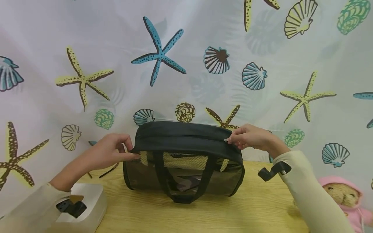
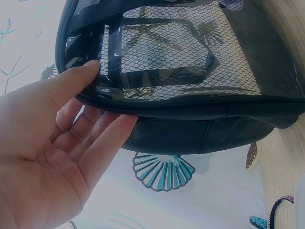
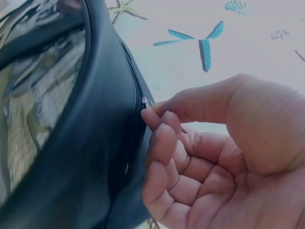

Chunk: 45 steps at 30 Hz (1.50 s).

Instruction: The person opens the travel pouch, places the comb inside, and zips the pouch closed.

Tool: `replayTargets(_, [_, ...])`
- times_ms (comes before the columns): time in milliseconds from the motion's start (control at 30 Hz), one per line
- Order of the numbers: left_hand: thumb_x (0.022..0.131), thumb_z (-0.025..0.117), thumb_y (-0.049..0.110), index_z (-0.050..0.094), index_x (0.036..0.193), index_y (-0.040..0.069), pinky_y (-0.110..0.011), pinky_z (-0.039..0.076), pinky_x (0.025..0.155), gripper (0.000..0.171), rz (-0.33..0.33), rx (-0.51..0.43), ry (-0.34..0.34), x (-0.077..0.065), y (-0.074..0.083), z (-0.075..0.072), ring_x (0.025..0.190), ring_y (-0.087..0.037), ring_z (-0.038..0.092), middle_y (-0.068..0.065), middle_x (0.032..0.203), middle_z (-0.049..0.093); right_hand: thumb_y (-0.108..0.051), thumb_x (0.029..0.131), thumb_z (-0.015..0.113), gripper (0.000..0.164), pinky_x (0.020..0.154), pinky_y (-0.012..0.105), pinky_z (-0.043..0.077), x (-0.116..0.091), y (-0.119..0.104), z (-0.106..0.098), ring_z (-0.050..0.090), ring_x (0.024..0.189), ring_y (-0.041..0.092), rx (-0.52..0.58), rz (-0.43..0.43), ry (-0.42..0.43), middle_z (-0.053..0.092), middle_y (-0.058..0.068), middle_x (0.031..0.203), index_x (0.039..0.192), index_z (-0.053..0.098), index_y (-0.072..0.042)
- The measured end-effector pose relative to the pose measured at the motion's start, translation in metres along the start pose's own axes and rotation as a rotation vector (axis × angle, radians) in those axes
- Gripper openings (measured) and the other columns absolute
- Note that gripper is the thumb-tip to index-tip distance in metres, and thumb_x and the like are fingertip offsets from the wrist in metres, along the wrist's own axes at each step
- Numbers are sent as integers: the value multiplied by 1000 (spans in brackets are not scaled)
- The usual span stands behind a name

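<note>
A black travel bag point(image 1: 186, 145) with see-through sides stands on the wooden table, its zipped top tilted toward me and its handle point(image 1: 183, 198) hanging down in front. My left hand point(image 1: 109, 150) pinches the bag's top left corner, thumb on the clear panel point(image 2: 162, 52) and fingers under the dark edge. At the bag's right end, my right hand point(image 1: 252, 137) pinches a small metal zipper pull point(image 3: 145, 101) between thumb and forefinger. A second zipper pull point(image 3: 126, 169) shows on the zipper line in the right wrist view. Something dark and patterned lies inside the bag.
A white box point(image 1: 97, 207) stands at the front left, under my left forearm. A teddy bear in a pink hood point(image 1: 341, 194) sits at the right, beside my right sleeve. Behind the table hangs a white curtain point(image 1: 122, 35) printed with shells and starfish.
</note>
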<state>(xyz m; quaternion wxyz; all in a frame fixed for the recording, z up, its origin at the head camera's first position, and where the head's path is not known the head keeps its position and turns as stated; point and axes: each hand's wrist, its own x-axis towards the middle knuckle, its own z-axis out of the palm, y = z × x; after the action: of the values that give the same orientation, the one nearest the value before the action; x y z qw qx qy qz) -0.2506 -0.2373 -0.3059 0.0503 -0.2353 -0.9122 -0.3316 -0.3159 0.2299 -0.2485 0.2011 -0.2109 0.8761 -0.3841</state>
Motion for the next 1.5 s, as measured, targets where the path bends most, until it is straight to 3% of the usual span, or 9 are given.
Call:
replayTargets(300, [89,82,26,59,88,12,-28,48,54,27,3,2,-2,-1,-3,0,53,-10,55,-3,80,59,-20,105,57,24,73,32,45,-15,32,-5,49,72,16,58,13,1,51,1,76,89,67,-5])
replayTargets(433, [89,81,25,58,88,11,-28,47,52,27,-6,-8,-5,-3,-2,-1,52,-9,53,-2,72,57,-18,106,55,24,73,31,46,-18,45,-4,49,72,15,106,8,8,49,-1,75,87,65,-7])
replayTargets(533, [90,81,25,59,90,12,-28,48,53,25,5,-14,-10,-1,-1,0,54,-10,55,-2,73,61,-16,108,50,23,73,30,47,-24,52,-5,50,72,14,137,22,21,49,0,76,95,65,-3])
replayTargets(667, [89,82,23,61,90,13,-28,49,54,23,10,-5,3,-2,-1,-1,56,-10,58,-4,82,65,-18,109,49,26,77,31,53,-27,57,-4,55,80,15,141,31,19,56,1,85,111,65,2])
replayTargets(800, [88,83,24,62,89,14,-28,49,56,24,13,0,12,-2,-1,-1,56,-10,57,-4,85,64,-19,107,54,26,89,34,58,-31,64,-1,67,106,21,132,37,20,69,7,110,114,66,3])
replayTargets(967, [88,83,27,62,88,14,-28,49,57,24,29,0,13,-3,-2,-2,55,-11,57,-2,83,64,-13,106,55,24,102,44,57,-37,73,3,62,131,35,203,26,2,68,19,132,115,66,7])
replayTargets(1133, [88,83,26,62,88,14,-28,49,56,24,25,-1,12,-2,-3,-2,57,-9,59,-2,87,64,-15,106,53,25,93,48,61,-39,81,5,60,134,33,287,71,-17,63,22,138,113,64,7])
replayTargets(1300, [89,82,27,62,89,13,-27,48,56,25,24,-3,10,-2,-2,-2,58,-10,58,-2,88,64,-15,107,48,20,80,42,64,-38,98,10,63,132,29,331,116,-49,57,25,143,103,61,0])
replayTargets(1500, [89,82,27,62,90,13,-28,48,55,25,26,-9,4,-3,-3,-2,56,-11,57,-2,87,65,-18,108,50,19,71,35,64,-33,118,21,75,108,20,356,156,-99,68,12,122,108,59,-2])
